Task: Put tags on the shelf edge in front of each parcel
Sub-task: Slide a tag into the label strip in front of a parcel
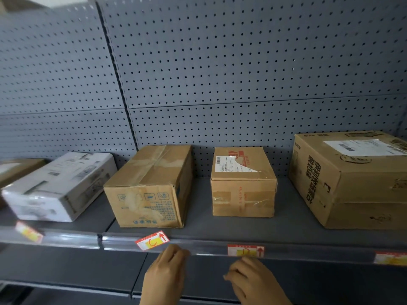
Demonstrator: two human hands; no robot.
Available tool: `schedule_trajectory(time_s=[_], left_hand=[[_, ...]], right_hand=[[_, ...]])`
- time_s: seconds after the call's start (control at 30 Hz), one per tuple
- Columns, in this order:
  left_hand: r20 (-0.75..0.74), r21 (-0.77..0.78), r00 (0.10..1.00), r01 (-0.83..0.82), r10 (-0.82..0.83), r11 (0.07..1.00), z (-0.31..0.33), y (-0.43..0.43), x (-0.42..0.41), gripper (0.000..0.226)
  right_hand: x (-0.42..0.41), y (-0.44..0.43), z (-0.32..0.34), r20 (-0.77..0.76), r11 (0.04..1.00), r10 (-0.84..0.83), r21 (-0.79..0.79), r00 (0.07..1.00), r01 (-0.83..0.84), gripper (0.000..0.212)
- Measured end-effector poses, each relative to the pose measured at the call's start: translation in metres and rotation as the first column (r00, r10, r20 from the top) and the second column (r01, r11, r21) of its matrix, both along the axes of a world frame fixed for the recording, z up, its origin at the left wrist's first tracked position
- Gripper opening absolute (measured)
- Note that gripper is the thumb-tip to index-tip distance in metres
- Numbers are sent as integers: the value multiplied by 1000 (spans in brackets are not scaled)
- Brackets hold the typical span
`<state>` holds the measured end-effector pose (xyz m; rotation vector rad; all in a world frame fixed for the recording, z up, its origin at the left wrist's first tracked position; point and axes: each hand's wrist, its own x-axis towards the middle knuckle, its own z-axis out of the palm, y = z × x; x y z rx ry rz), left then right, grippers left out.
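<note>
Several parcels stand on a grey shelf: a white wrapped parcel (59, 186), a taped brown box (149, 188), a small brown box (243, 183) and a large brown box (354, 179). Red and yellow tags sit on the clear shelf edge strip (198, 244): one blurred at the left (28, 232), a tilted one (152, 240) below the taped box, a straight one (245, 250) below the small box, one at the right (391, 258). My left hand (165, 274) touches the strip just right of the tilted tag. My right hand (253, 280) is curled just under the straight tag.
A grey pegboard wall (220, 73) backs the shelf. Another brown parcel (17, 170) shows at the far left. A lower grey shelf (66, 269) lies beneath my hands.
</note>
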<state>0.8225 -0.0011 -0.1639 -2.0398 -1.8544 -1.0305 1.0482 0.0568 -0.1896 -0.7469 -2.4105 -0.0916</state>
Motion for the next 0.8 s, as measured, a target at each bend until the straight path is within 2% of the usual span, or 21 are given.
schedule_trajectory(time_s=[0.1, 0.17, 0.23, 0.3, 0.4, 0.5, 0.67, 0.8], left_hand=[[76, -20, 990, -118, 119, 993, 4, -7, -38, 31], [128, -39, 978, -162, 166, 986, 5, -9, -68, 24], [129, -53, 976, -168, 173, 984, 2, -4, -100, 23], [117, -91, 985, -118, 129, 989, 1, 1, -130, 25], [51, -113, 999, -3, 9, 994, -7, 13, -151, 7], [18, -105, 998, 70, -68, 992, -18, 25, -168, 12], [34, -63, 985, 174, -172, 983, -14, 29, -173, 10], [-2, -97, 991, 135, -135, 986, -5, 28, -171, 15]], right_hand=[[-53, -4, 16, -62, 997, 50, -48, 997, -53, 22], [-93, -6, 34, -109, 996, 52, -65, 993, -59, 36], [-130, -6, 49, -157, 996, 25, -75, 987, -37, 40], [-164, -6, 59, -198, 994, -61, -101, 978, 41, 35], [-187, -2, 45, -179, 960, -203, -228, 963, 160, 23], [-203, -4, 33, -159, 929, -297, -278, 941, 246, 16], [-213, -12, 39, -155, 905, -374, -278, 914, 323, 15], [-213, -19, 40, -165, 899, -382, -295, 909, 324, 9]])
